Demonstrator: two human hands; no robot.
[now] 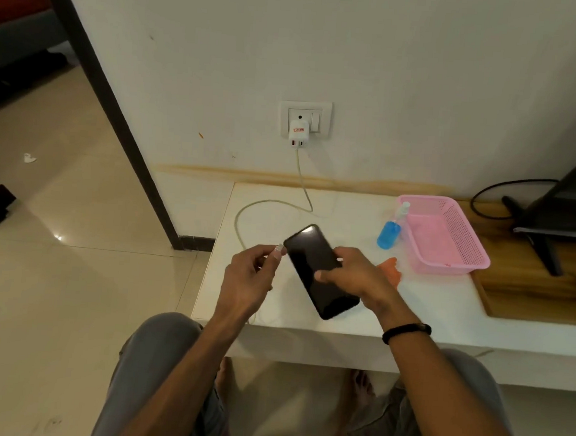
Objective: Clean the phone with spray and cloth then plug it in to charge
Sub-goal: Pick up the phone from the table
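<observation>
Between the two hands, above the white table (pixel 409 302), the dark phone (pixel 320 270) is held tilted: the right hand (pixel 354 275) grips its right edge, thumb across the screen. Just left of the phone's upper end, the left hand (pixel 252 276) pinches the plug of the white charging cable (pixel 246 212), close to that end; whether they touch is unclear. Beyond the right hand lie an orange cloth (pixel 391 268), a blue spray bottle (pixel 389 234) and a pink basket (pixel 447 234).
</observation>
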